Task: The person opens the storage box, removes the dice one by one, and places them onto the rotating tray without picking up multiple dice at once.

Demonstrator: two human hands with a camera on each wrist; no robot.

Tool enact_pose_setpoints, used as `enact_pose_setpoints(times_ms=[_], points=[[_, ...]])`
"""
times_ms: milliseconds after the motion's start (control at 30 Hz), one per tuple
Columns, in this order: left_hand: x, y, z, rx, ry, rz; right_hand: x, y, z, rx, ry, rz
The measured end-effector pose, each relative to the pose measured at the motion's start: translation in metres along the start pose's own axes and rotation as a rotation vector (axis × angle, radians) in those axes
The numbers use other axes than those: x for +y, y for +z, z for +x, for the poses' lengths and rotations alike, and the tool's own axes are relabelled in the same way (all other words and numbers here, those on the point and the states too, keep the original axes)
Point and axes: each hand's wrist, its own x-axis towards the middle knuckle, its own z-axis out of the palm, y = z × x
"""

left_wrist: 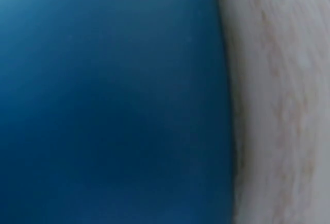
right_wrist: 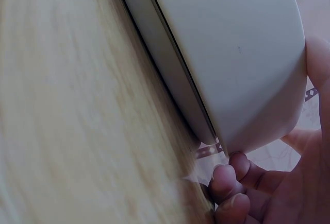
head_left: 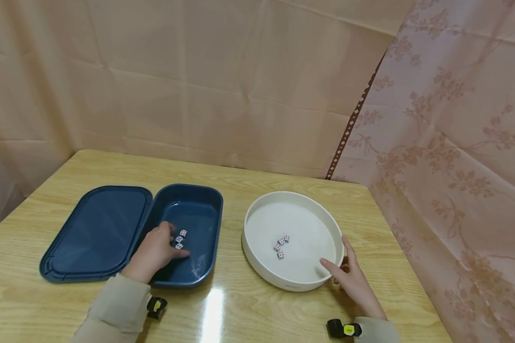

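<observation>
My left hand (head_left: 155, 251) reaches into a blue rectangular box (head_left: 195, 214). Its thumb and fingers are spread around a short row of white dice (head_left: 179, 239) on the box floor, and I see no die pinched between them. On the right, my right hand (head_left: 355, 281) grips the rim of a round white dish (head_left: 295, 205), thumb over the inside and fingers curled outside. In the right wrist view, fingertips (right_wrist: 224, 178) meet the lower edge of the dish's side wall. Several dice (head_left: 281, 242) lie grouped on the dish floor. Only blurred blue wall shows in the left wrist view.
A blue lid (head_left: 100, 228) lies flat left of the box, against its side. All stand on a wood-grain table (head_left: 214, 174). A beige curtain (head_left: 206, 90) hangs behind, and a flowered pink cloth (head_left: 463, 157) borders the right edge.
</observation>
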Motion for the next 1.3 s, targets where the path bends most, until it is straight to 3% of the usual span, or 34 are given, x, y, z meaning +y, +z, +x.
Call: enact_pose_setpoints(times_ms=[467,733,1067,1300], points=[[0.0020,0.0010,0.0026,-0.009,-0.041,0.047,0.0017,-0.0009,0.0007,-0.002,-0.016,-0.015],[0.0025,0.0014,0.0022,-0.025,-0.033,0.070,0.0008,-0.0012,-0.0009,-0.003,-0.015,-0.009],[0.0001,0.0024,0.0007,0.003,0.012,0.074,-0.0013,-0.0010,-0.0019,-0.002,0.006,0.005],[-0.0005,0.0023,-0.0002,0.005,-0.001,0.049,0.0009,-0.0002,-0.0007,-0.002,-0.022,-0.006]])
